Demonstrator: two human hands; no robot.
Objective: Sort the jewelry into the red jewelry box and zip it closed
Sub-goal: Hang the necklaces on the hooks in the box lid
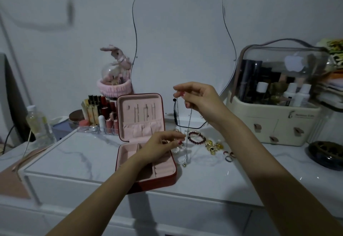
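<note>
Your right hand (199, 99) pinches the necklace (189, 124) hanging vertically; your left hand (163, 144) pinches its lower end, right of the open red jewelry box (157, 177).

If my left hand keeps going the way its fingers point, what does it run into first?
Probably the silver chain hanging from the right hand; the left hand's fingertips sit right beside it. Beyond lies the dark red bead bracelet. Depth is unclear.
</note>
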